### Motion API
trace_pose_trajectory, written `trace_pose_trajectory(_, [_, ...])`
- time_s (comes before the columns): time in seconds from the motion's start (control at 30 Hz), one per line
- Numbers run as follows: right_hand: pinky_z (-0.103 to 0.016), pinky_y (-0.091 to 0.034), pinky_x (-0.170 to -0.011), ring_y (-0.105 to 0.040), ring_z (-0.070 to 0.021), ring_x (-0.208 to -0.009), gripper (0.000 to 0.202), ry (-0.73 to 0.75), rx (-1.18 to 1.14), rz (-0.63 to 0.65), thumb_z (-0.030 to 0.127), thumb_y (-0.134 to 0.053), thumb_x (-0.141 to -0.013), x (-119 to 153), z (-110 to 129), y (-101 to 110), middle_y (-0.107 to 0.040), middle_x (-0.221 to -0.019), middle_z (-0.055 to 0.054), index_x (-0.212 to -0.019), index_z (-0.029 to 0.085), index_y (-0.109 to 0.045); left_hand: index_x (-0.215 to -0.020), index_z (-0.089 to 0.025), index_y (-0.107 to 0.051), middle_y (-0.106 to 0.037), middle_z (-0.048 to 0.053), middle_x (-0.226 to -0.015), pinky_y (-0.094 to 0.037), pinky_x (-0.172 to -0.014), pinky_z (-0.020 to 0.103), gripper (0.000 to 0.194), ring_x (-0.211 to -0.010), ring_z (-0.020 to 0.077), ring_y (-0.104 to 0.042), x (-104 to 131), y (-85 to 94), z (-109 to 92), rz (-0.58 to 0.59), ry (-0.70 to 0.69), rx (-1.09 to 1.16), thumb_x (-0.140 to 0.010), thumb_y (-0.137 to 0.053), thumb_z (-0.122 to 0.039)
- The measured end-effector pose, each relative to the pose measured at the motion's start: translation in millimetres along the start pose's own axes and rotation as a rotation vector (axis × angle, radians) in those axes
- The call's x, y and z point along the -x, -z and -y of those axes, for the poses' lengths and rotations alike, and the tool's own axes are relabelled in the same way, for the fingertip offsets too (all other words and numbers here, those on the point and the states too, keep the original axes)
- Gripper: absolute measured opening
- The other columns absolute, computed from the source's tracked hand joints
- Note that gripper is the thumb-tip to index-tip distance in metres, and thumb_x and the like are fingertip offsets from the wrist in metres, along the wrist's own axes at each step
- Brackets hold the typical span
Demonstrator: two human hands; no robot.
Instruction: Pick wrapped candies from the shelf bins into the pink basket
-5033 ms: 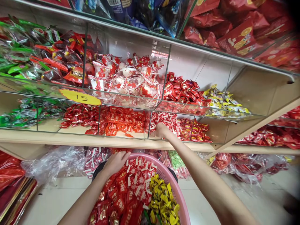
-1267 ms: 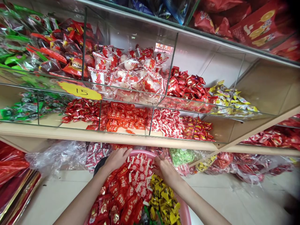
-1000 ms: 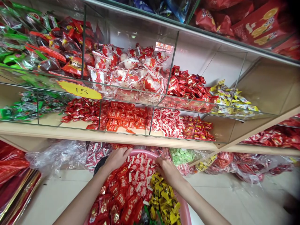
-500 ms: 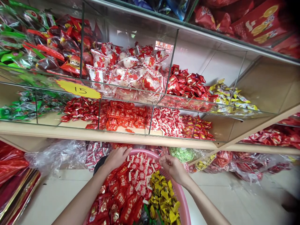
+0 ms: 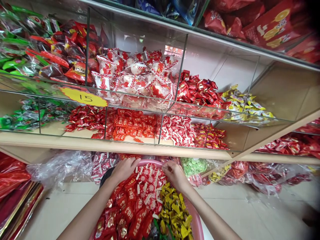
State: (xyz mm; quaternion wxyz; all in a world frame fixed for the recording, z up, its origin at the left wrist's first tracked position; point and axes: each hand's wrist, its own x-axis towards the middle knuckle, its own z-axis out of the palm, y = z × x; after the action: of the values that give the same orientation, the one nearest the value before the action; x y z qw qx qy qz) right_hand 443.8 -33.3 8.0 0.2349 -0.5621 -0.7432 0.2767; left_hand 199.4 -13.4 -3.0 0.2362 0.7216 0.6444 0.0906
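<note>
A pink plastic basket full of wrapped candies stands low in the head view. My left hand grips its far rim on the left side, the thumb hidden from sight. Over the far right part of the basket is my right hand, closed with its fingertips pinched together beside the red-and-white candies; what they hold, if anything, is hidden. Large red candies fill the basket's left side, and yellow-wrapped candies fill the right. A few dark and green wrappers show at the near edge.
Ahead is a shelf with glass-divided compartments of candies, and a yellow price tag reading 15. Beneath it lie clear plastic bags of candy on the tiled floor. A red bag is at the left.
My right hand has moved left and inward from the basket's right rim to beside the red-and-white candies. My left hand stays on the rim.
</note>
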Motion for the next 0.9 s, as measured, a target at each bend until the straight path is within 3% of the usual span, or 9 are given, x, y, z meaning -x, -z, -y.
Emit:
trace_pose_trajectory(0.3, [-0.025,-0.038,-0.06,-0.052,-0.0151,-0.066,0.016,0.029,0.034,-0.067,0.023,-0.044,-0.084,-2,8,-4,-0.057,-0.071,-0.002,-0.074,0.018,-0.056,-0.083,-0.02,-0.063,-0.069,0.008,-0.085,-0.038,-0.064,0.027,0.055,-0.08,0.0225,-0.063,0,0.5,-1,-0.006,-0.016,0.015,-0.087,-0.019,-0.054])
trace_pose_trajectory(0.47, [-0.026,-0.04,-0.063,-0.054,-0.0157,-0.069,0.017,0.029,0.037,-0.111,0.027,-0.043,-0.085,-1,13,7,-0.06,-0.077,-0.003,-0.078,0.019,-0.056,-0.084,-0.02,-0.063,-0.069,0.008,-0.084,-0.038,-0.065,0.026,0.056,-0.078,0.0213,-0.063,1,1.1,-1,0.001,-0.002,0.022,-0.086,-0.02,-0.056])
trace_pose_trajectory(0.6, [-0.025,-0.04,-0.061,-0.054,-0.0149,-0.065,0.02,0.062,0.075,-0.137,0.029,-0.043,-0.086,-7,23,41,-0.061,-0.075,-0.004,-0.079,0.018,-0.057,-0.084,-0.02,-0.063,-0.069,0.009,-0.086,-0.039,-0.064,0.027,0.058,-0.078,0.0216,-0.063,0,-0.8,1,-0.008,-0.015,0.006,-0.086,-0.018,-0.057])
trace_pose_trajectory(0.73, [-0.025,-0.04,-0.064,-0.056,-0.0149,-0.068,0.02,0.096,0.232,-0.171,0.03,-0.044,-0.086,-34,29,90,-0.062,-0.076,-0.004,-0.078,0.017,-0.058,-0.082,-0.02,-0.063,-0.069,0.008,-0.085,-0.038,-0.065,0.027,0.059,-0.077,0.0214,-0.063,-2,-3.0,2,-0.017,-0.034,0.007,-0.086,-0.017,-0.058])
trace_pose_trajectory(0.9, [-0.033,-0.042,-0.07,-0.06,-0.026,-0.085,0.034,-0.317,0.703,-0.101,0.045,-0.055,-0.078,-77,28,125,-0.063,-0.088,-0.015,-0.087,0.014,-0.063,-0.085,-0.022,-0.062,-0.068,0.008,-0.087,-0.039,-0.068,0.027,0.058,-0.083,0.0222,-0.063,-2,-4.2,5,-0.011,-0.034,0.031,-0.086,-0.017,-0.058])
